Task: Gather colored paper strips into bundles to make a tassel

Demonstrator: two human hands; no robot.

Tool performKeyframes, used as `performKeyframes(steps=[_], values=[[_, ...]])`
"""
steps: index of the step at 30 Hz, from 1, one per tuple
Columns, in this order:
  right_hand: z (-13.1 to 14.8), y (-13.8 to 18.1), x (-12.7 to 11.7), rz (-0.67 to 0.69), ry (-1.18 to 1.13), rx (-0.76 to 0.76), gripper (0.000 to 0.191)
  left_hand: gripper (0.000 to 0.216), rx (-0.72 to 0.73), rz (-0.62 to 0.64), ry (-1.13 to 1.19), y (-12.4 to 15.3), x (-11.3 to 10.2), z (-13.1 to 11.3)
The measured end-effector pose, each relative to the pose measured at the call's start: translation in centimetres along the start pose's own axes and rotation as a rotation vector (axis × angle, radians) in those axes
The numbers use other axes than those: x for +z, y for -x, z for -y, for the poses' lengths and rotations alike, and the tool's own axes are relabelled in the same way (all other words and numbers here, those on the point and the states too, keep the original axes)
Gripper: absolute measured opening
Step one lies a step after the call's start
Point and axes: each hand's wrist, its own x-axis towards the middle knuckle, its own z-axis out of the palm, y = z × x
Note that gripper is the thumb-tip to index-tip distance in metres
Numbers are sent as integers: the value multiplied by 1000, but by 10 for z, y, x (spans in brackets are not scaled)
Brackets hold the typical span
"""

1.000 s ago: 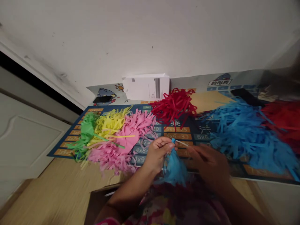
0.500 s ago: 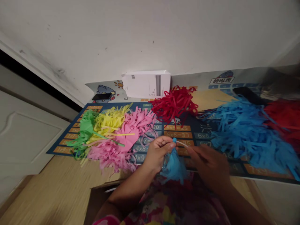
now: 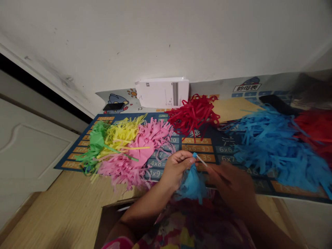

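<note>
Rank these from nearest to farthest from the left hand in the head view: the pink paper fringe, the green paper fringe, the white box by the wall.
1. Pink paper fringe, just left of the left hand.
2. White box, behind, against the wall.
3. Green paper fringe, far left on the mat.

A home, likely a child's room: a multiplication-table mat (image 3: 197, 149) with cartoon figures lies on a wood-look floor (image 3: 62, 211) against a scuffed white wall (image 3: 166, 41), strewn with craft paper fringe (image 3: 124, 148), beside a white panelled door (image 3: 28, 152)
</note>
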Motion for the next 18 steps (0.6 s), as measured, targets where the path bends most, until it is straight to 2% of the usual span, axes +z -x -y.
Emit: performKeyframes(steps=[5, 10, 15, 18], values=[[-2, 3, 0, 43, 21, -14, 32, 37, -3, 12, -40, 1, 1, 0], [-7, 1, 1, 79, -11, 46, 36, 36, 24, 56, -139, 5, 1, 0], [-13, -3, 5, 338, -157, 238, 43, 26, 250, 129, -454, 11, 0, 0], [-16, -3, 9, 345, -216, 276, 37, 21, 412, 79, -713, 15, -1, 3]])
